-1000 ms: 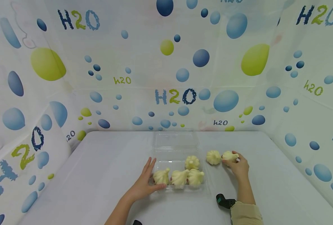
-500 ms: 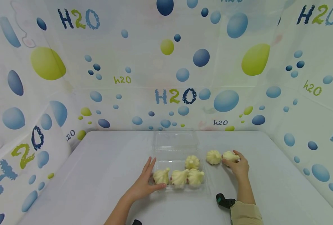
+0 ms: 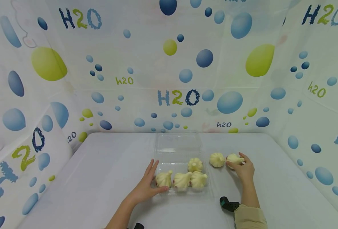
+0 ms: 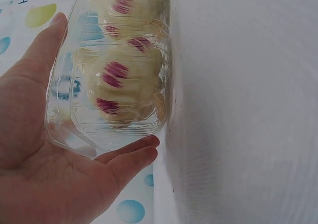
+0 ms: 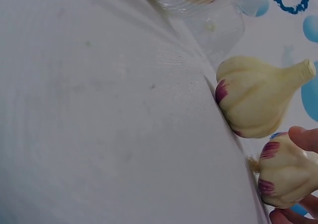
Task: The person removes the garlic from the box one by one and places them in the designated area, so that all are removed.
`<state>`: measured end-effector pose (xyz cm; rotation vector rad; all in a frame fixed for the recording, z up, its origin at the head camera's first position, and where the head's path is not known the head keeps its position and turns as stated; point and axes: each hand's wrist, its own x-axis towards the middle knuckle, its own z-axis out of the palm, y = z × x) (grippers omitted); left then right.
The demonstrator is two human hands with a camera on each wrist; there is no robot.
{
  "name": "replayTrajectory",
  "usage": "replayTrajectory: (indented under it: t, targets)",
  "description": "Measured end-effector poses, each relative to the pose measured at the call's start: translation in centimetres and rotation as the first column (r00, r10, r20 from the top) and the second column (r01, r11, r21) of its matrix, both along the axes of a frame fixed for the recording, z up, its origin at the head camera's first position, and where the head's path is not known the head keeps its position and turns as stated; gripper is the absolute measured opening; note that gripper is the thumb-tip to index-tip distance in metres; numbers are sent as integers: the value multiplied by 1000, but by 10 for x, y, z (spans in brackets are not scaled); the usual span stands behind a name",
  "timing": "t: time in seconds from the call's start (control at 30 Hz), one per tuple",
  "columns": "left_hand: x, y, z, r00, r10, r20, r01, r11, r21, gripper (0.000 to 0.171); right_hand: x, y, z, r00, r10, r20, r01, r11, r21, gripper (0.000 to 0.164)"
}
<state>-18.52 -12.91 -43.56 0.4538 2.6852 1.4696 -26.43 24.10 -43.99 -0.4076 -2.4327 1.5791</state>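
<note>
A clear plastic clamshell container (image 3: 169, 168) lies opened on the table, its lid (image 3: 178, 142) laid back toward the wall. Several pale garlic bulbs (image 3: 181, 180) with purple streaks sit in it, three along the front and one behind at the right. My left hand (image 3: 146, 188) rests against the container's front left corner, fingers straight and thumb along the front edge; the left wrist view shows the palm (image 4: 54, 179) beside the clear wall. To the right of the container, my right hand (image 3: 244, 169) pinches a garlic bulb (image 5: 288, 172) between thumb and fingers. Another garlic bulb (image 3: 217, 159) stands just left of it.
The white table (image 3: 106, 165) extends to both sides. Behind and beside it hang white curtains (image 3: 146, 54) printed with blue and green drops. A dark device (image 3: 229, 204) sits at the right wrist, and part of another dark object (image 3: 139, 225) shows at the bottom edge.
My right hand has shifted very slightly to the right with the pinched garlic bulb. The left hand and the container have stayed where they were.
</note>
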Motion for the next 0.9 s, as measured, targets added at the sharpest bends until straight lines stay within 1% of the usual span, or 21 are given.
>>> replayTrajectory:
  t: [0.17, 0.47, 0.6, 0.77, 0.9]
  targets:
    - [0, 0, 0, 1000, -8, -7, 8, 1000, 2, 102, 0, 1, 0, 1000, -9, -13, 9, 1000, -20, 76]
    - [0, 0, 1, 1000, -11, 0, 11, 1000, 5, 101, -1, 3, 0, 998, -58, -27, 56, 996, -68, 81]
    - [0, 0, 1, 1000, -10, 4, 10, 1000, 11, 101, -2, 4, 1, 998, -63, -31, 61, 996, -67, 82]
    - [0, 0, 1, 1000, -6, 4, 6, 1000, 7, 101, 0, 6, 4, 995, -81, -64, 78, 995, -56, 79]
    - [0, 0, 1, 1000, -5, 7, 5, 1000, 6, 101, 1, 5, 8, 993, -95, -77, 91, 994, -53, 80]
